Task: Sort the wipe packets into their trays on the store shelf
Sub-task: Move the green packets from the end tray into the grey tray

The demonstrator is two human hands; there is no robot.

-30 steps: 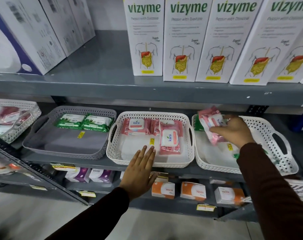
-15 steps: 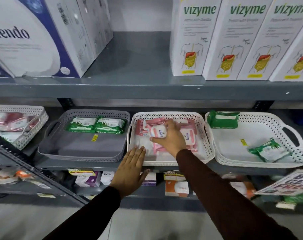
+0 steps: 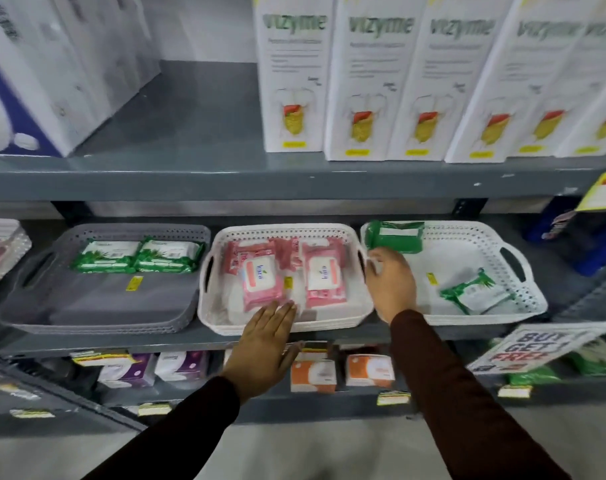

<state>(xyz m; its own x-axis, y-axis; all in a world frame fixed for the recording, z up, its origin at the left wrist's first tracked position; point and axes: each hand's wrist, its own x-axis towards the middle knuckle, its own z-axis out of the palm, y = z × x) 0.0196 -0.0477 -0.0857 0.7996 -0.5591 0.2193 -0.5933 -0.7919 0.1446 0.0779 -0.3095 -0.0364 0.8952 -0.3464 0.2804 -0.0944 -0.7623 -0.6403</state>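
Three trays stand side by side on the middle shelf. The grey tray (image 3: 97,306) holds two green wipe packets (image 3: 137,256) at its back. The middle white tray (image 3: 280,325) holds several pink packets (image 3: 260,282). The right white tray (image 3: 523,299) holds one green packet (image 3: 396,237) at its back left and another green packet (image 3: 474,294) near the front. My left hand (image 3: 267,344) lies flat, fingers together, on the middle tray's front rim. My right hand (image 3: 389,284) hovers empty over the gap between the two white trays, fingers spread, just below the back green packet.
White Vizyme boxes (image 3: 363,81) line the upper shelf, with larger white-and-blue boxes (image 3: 28,81) at left. Another white tray (image 3: 3,251) sits at the far left. Small orange and purple boxes (image 3: 313,374) fill the lower shelf. A promo sign (image 3: 536,346) hangs at right.
My right hand carried a pink packet from the right tray into the middle tray, let it go, and has moved back right, empty. My left hand stayed at the middle tray's front.
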